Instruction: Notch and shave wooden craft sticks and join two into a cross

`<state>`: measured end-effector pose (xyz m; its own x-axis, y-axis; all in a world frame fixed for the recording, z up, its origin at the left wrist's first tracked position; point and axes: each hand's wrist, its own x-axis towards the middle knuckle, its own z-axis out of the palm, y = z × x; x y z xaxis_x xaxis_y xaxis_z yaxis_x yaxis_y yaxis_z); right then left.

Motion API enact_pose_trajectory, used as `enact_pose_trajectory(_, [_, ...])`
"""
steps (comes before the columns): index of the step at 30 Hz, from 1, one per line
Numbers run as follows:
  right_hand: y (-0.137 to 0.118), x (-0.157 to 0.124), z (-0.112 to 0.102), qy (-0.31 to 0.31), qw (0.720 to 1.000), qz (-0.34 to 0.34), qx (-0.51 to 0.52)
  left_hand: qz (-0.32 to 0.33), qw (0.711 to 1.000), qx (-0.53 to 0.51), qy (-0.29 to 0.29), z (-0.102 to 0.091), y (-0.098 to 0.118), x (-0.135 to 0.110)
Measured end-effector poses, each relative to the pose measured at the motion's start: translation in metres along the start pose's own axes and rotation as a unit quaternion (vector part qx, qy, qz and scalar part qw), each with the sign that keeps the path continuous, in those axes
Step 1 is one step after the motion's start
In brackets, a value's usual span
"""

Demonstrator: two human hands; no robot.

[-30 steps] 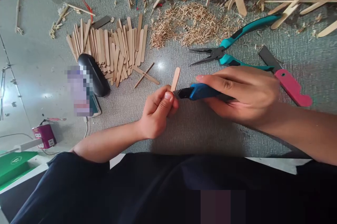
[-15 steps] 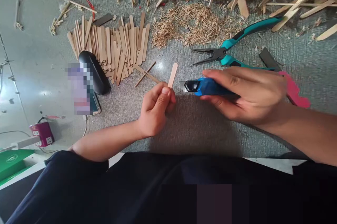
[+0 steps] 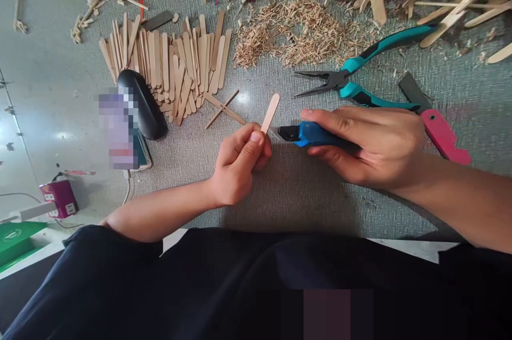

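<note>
Pinched between thumb and fingers of my left hand [image 3: 242,161] is a wooden craft stick [image 3: 271,112], its rounded end pointing up and away from me. The stick's lower part is hidden in my fist. My right hand [image 3: 372,143] is wrapped round a blue utility knife [image 3: 310,134]. The knife's bare blade [image 3: 276,133] points left, close beside the stick just above my left fingers; whether it touches the wood I cannot tell. Two crossed sticks [image 3: 223,108] lie on the table left of the held stick.
Beyond my hands lie a pile of craft sticks [image 3: 192,63], a heap of wood shavings [image 3: 300,33], and open teal-handled needle-nose pliers [image 3: 340,79]. A pink-handled tool [image 3: 444,135] rests by my right wrist. At left are a black case [image 3: 142,105] and a phone [image 3: 144,156] on a cable.
The knife blade has come closer to the stick, narrowing the gap between them. My left hand and its stick have shifted slightly right. The camera view has moved a little.
</note>
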<state>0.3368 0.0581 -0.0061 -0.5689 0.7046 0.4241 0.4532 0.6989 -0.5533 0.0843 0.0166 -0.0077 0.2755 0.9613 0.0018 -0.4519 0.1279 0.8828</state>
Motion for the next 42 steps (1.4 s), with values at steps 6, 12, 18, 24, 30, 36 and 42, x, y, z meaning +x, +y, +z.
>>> enact_pose_trajectory(6, [-0.002, 0.003, 0.0, 0.004, 1.0, -0.006, 0.014, -0.006, 1.0, -0.006, -0.007, 0.0, 0.001, 0.001])
enact_pose_trajectory(12, [0.0, 0.008, -0.003, 0.011, 0.999, -0.038, 0.004, -0.013, 1.0, -0.009, -0.006, 0.0, 0.002, 0.001])
enact_pose_trajectory(18, [0.001, 0.008, -0.005, 0.0, 1.0, -0.023, 0.016, -0.015, 0.999, -0.024, -0.024, 0.0, 0.002, 0.001])
enact_pose_trajectory(24, [-0.002, 0.008, -0.01, -0.04, 0.998, -0.019, 0.04, -0.039, 0.998, -0.022, -0.049, -0.003, 0.005, 0.002])
enact_pose_trajectory(30, [-0.008, 0.007, -0.013, -0.061, 0.991, 0.045, 0.109, -0.024, 0.997, 0.012, -0.072, -0.006, 0.006, 0.002])
enact_pose_trajectory(36, [-0.012, 0.009, -0.015, -0.093, 0.986, 0.043, 0.129, 0.035, 0.996, 0.027, -0.081, -0.007, 0.0, -0.001])
enact_pose_trajectory(42, [-0.014, 0.006, -0.012, -0.076, 0.985, 0.065, 0.141, 0.023, 0.995, 0.082, -0.061, -0.009, -0.003, -0.002])
